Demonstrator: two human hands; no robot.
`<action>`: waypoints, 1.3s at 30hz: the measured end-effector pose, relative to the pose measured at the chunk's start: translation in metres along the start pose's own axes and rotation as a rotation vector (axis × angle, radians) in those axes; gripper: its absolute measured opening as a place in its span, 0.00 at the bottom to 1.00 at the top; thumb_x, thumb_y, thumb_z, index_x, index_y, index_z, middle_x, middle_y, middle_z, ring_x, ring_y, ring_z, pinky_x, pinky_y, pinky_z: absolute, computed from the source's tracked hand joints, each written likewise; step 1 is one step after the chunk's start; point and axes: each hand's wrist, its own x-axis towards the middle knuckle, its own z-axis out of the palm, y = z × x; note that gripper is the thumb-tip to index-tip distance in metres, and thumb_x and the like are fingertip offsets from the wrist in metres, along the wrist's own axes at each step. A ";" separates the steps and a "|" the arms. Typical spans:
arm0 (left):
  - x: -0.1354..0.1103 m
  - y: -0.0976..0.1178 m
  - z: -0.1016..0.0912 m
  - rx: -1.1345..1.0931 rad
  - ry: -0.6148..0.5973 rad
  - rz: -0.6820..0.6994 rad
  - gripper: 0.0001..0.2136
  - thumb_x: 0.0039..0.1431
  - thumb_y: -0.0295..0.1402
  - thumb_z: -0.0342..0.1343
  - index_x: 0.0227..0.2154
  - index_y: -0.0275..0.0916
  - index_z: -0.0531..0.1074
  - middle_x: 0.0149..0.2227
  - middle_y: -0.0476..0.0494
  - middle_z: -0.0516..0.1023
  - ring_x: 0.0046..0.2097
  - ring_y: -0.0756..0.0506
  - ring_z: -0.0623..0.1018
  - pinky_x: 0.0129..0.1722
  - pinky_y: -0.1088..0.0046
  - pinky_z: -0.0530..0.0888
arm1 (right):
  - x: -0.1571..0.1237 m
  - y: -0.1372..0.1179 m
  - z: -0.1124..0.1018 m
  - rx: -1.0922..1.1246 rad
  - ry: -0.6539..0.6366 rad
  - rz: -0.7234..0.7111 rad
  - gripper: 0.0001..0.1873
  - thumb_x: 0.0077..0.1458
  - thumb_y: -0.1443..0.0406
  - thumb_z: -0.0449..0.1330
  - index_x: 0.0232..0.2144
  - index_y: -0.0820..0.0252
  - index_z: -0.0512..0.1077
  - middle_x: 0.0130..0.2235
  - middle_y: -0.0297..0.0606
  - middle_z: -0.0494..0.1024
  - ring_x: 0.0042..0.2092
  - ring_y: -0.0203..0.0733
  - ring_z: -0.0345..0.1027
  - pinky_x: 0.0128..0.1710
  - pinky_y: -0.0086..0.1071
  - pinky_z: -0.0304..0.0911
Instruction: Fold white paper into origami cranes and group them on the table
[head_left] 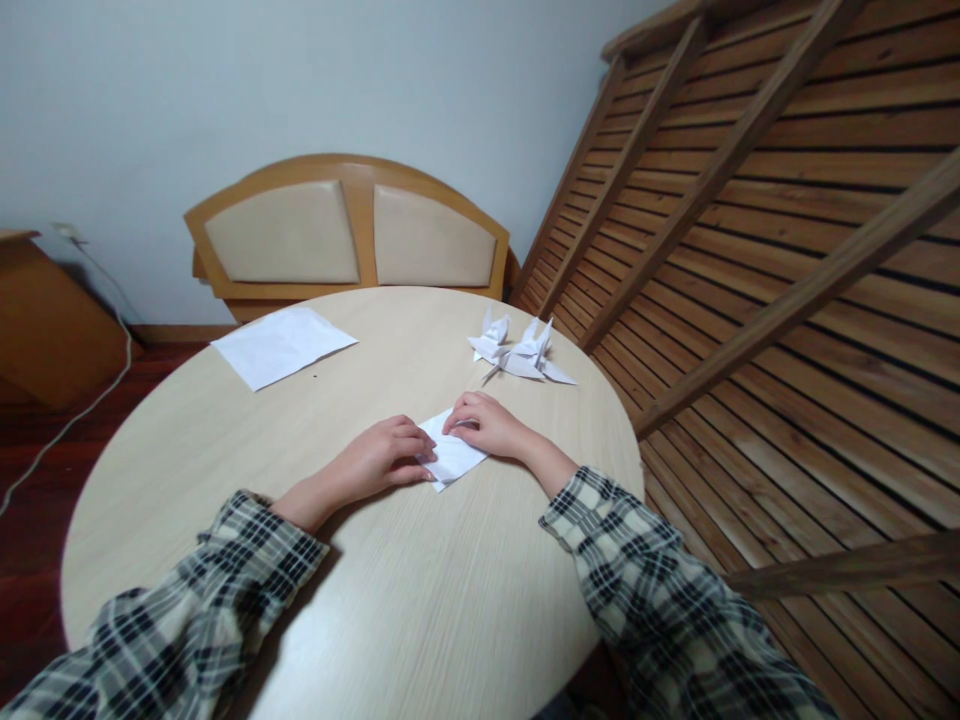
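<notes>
A small folded white paper (pixel 452 458) lies flat near the middle of the round, pale wooden table (pixel 375 600). My left hand (pixel 390 452) rests on its left edge with the fingers curled down onto it. My right hand (pixel 484 425) presses the paper's upper right corner with bent fingers. Both arms wear plaid sleeves. Farther back on the right sit two finished white paper cranes (pixel 520 352), side by side. A flat sheet of white paper (pixel 282 344) lies at the table's far left.
A wooden headboard with beige padded panels (pixel 349 235) leans against the wall behind the table. A slatted wooden frame (pixel 757 250) slants along the right side. A brown cabinet (pixel 45 320) and a white cable (pixel 75 410) are at the left, on a dark floor.
</notes>
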 end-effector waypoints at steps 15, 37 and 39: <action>0.000 0.008 0.000 0.183 0.024 0.030 0.14 0.72 0.37 0.49 0.37 0.38 0.78 0.35 0.41 0.80 0.38 0.44 0.77 0.38 0.68 0.72 | 0.000 0.001 0.001 -0.001 0.007 -0.006 0.09 0.58 0.72 0.62 0.36 0.56 0.81 0.38 0.38 0.74 0.45 0.42 0.67 0.50 0.37 0.60; 0.006 0.007 0.015 0.128 0.070 -0.150 0.14 0.69 0.40 0.52 0.29 0.39 0.71 0.30 0.44 0.71 0.36 0.43 0.71 0.36 0.67 0.68 | 0.001 0.001 0.001 -0.009 -0.001 0.020 0.10 0.57 0.72 0.62 0.37 0.55 0.81 0.39 0.38 0.74 0.45 0.42 0.67 0.51 0.38 0.60; 0.007 0.007 0.016 0.143 0.082 -0.167 0.15 0.69 0.41 0.52 0.28 0.39 0.70 0.30 0.44 0.71 0.35 0.43 0.70 0.36 0.66 0.68 | 0.001 0.001 0.001 -0.011 -0.003 0.022 0.10 0.57 0.72 0.62 0.37 0.55 0.81 0.39 0.38 0.74 0.45 0.42 0.67 0.51 0.38 0.60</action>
